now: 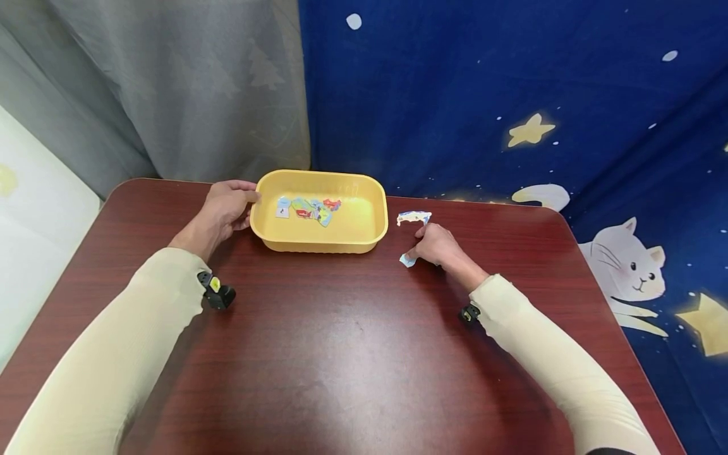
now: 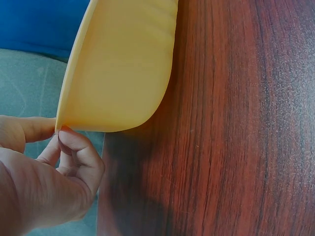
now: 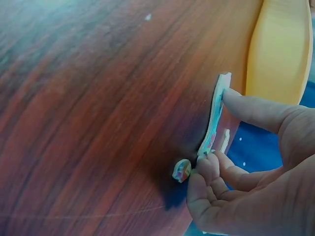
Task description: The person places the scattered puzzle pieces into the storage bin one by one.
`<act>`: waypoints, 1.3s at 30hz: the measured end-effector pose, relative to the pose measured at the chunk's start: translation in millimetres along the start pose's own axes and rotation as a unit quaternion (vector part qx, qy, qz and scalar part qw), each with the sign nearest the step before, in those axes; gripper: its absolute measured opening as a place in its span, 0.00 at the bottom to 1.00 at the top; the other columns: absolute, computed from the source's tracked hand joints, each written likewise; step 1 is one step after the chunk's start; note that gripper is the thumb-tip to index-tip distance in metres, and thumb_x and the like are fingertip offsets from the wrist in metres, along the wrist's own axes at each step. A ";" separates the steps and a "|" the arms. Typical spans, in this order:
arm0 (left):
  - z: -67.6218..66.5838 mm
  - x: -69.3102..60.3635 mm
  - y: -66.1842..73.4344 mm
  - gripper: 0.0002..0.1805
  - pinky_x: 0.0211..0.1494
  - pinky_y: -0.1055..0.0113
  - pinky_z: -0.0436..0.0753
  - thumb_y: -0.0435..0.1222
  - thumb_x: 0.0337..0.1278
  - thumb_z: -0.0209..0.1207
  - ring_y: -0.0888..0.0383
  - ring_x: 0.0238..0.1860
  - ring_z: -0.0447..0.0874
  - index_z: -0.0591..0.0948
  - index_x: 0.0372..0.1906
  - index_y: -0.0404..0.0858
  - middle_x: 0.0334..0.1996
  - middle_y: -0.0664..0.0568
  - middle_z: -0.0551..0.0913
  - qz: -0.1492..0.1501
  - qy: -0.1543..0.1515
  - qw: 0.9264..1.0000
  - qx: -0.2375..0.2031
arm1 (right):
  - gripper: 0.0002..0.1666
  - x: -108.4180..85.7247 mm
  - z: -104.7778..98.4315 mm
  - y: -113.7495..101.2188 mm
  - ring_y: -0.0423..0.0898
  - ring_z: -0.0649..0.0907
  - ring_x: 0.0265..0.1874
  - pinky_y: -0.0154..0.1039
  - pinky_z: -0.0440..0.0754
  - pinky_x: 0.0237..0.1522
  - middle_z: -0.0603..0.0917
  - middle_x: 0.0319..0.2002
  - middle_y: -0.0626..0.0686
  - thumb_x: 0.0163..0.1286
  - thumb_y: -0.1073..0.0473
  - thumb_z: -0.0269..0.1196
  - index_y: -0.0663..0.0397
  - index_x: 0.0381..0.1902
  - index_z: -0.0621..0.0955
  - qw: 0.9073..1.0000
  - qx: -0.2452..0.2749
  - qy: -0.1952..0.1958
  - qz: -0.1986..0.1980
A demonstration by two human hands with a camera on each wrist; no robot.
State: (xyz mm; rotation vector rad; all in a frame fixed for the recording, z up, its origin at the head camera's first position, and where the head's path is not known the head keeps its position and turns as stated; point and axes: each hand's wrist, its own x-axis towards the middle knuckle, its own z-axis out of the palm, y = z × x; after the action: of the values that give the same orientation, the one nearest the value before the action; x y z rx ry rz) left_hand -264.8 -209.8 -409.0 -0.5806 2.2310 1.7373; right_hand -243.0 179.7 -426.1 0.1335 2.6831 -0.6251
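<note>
My left hand [image 1: 225, 205] pinches the left end of a yellow plastic basin [image 1: 318, 245] by its rim, thumb and fingers on either side of the wall. Several flat, printed puzzle pieces [image 1: 323, 213] lie on the basin's floor. To the right of the basin, my right hand [image 1: 438, 245] holds a thin light-blue puzzle piece [image 3: 213, 118] between thumb and curled fingers, low over the table. Close by its fingertips is a small colourful piece [image 3: 182, 170]. A white-edged piece [image 1: 414, 217] shows just beyond that hand. The fingers partly hide the pieces there.
The dark red wooden table [image 1: 341, 354] has rounded far corners. Behind its far edge hang a grey curtain [image 1: 227, 82] and a blue curtain [image 1: 455, 95] with stars and a cat. The basin stands near that far edge.
</note>
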 end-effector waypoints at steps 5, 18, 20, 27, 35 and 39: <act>0.6 0.1 0.2 0.21 0.25 0.71 0.78 0.41 0.69 0.53 0.62 0.20 0.73 0.70 0.63 0.41 0.34 0.51 0.75 0.000 0.002 1.000 -0.001 | 0.36 1.1 -1.4 -3.5 0.51 0.78 0.30 0.39 0.77 0.25 0.83 0.46 0.57 0.48 0.55 0.76 0.59 0.56 0.78 1.000 0.004 -0.004 0.007; 0.8 0.6 -0.1 0.21 0.25 0.71 0.78 0.41 0.69 0.53 0.62 0.21 0.73 0.70 0.63 0.41 0.37 0.49 0.74 -0.005 0.004 1.000 0.003 | 0.24 4.0 -6.8 -0.8 0.42 0.72 0.16 0.34 0.70 0.16 0.79 0.28 0.53 0.53 0.70 0.68 0.63 0.50 0.79 0.992 0.120 -0.030 -0.001; 0.7 0.7 -0.3 0.21 0.24 0.71 0.78 0.41 0.69 0.53 0.62 0.21 0.73 0.70 0.63 0.41 0.36 0.50 0.74 -0.004 0.004 1.000 0.003 | 0.22 5.4 -9.2 0.9 0.41 0.73 0.15 0.35 0.70 0.15 0.78 0.24 0.52 0.53 0.73 0.65 0.66 0.49 0.79 0.987 0.159 -0.038 -0.005; 0.7 0.4 -0.9 0.21 0.25 0.71 0.78 0.41 0.69 0.53 0.62 0.21 0.73 0.70 0.63 0.41 0.36 0.49 0.75 0.000 0.002 1.000 0.002 | 0.19 10.0 -16.4 7.1 0.40 0.81 0.25 0.34 0.84 0.30 0.81 0.30 0.54 0.57 0.74 0.65 0.74 0.48 0.78 0.963 0.262 -0.063 -0.015; 0.8 -0.2 -0.4 0.21 0.24 0.72 0.77 0.41 0.69 0.54 0.62 0.20 0.73 0.70 0.63 0.40 0.33 0.51 0.75 -0.001 0.002 1.000 -0.002 | 0.12 18.6 -25.9 17.5 0.39 0.82 0.24 0.33 0.85 0.32 0.83 0.24 0.47 0.62 0.73 0.62 0.70 0.44 0.77 0.935 0.342 -0.089 0.008; 0.8 0.4 -0.7 0.22 0.24 0.72 0.77 0.41 0.69 0.54 0.62 0.20 0.73 0.70 0.64 0.40 0.32 0.52 0.75 -0.001 0.002 1.000 -0.003 | 0.12 22.5 -35.1 18.3 0.40 0.83 0.23 0.33 0.85 0.33 0.84 0.24 0.48 0.63 0.74 0.61 0.70 0.45 0.77 0.921 0.379 -0.088 0.015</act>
State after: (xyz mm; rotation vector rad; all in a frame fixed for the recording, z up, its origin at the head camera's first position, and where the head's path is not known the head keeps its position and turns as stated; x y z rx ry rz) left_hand -264.9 -209.3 -410.0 -0.5891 2.2269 1.7447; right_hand -272.6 211.8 -413.2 0.3019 2.1237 -1.5506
